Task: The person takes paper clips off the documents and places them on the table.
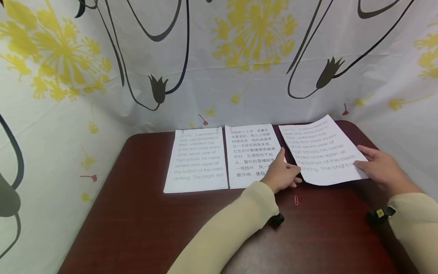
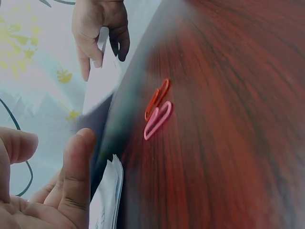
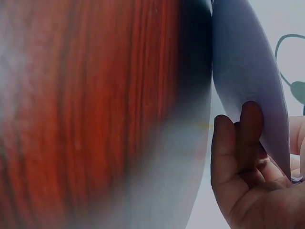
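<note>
My right hand point(image 1: 380, 167) pinches a sheaf of printed paper point(image 1: 321, 152) by its right edge, thumb on top and fingers beneath. In the right wrist view the paper point(image 3: 250, 62) stands tilted up off the table, its underside facing the camera. My left hand point(image 1: 281, 173) hovers by the sheaf's lower left edge, over the corner of the middle stack point(image 1: 248, 152) with Chinese text. The left wrist view shows its thumb and fingers point(image 2: 76, 176) spread with nothing between them. Below it lie a pink paper clip point(image 2: 159, 121) and a red paper clip point(image 2: 157, 99).
On the left lies another stack of English print point(image 1: 196, 160), clips at its top corners. All the papers are toward the back of the dark red wooden table point(image 1: 137, 217). A white curtain with yellow flowers point(image 1: 205, 49) hangs behind and along both sides.
</note>
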The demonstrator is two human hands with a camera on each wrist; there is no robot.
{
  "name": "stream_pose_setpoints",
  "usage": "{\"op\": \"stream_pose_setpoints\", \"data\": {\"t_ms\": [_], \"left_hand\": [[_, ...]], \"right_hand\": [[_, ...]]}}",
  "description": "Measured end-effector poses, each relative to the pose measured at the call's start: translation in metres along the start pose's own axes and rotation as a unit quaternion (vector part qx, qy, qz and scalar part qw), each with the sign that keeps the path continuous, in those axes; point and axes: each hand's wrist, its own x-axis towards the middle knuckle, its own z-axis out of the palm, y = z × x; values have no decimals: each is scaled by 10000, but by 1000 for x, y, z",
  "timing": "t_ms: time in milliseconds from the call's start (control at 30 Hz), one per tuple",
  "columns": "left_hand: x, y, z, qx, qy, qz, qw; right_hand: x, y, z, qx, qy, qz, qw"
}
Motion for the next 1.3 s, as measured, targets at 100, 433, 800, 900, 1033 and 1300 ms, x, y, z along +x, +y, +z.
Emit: {"op": "stream_pose_setpoints", "data": {"t_ms": [100, 433, 800, 900, 1033, 1300], "left_hand": [[-2, -1, -5, -11, 43, -10, 10000], [-12, 8, -25, 62, -25, 340, 9994], [-22, 17, -62, 237, 26, 760, 9968], [-22, 19, -76, 190, 182, 811, 9964], [-23, 25, -97, -113, 484, 832, 9953], [-35, 33, -134, -512, 1164, 975, 9871]], "right_hand": [[4, 1, -3, -222, -4, 85, 9997], [14, 4, -10, -789, -45, 215, 9966], [15, -9, -4, -1002, 292, -44, 9945], [12, -25, 2, -975, 508, -179, 9938], [6, -56, 15, -648, 577, -289, 9958], [-11, -121, 46, 162, 450, -502, 9976]]}}
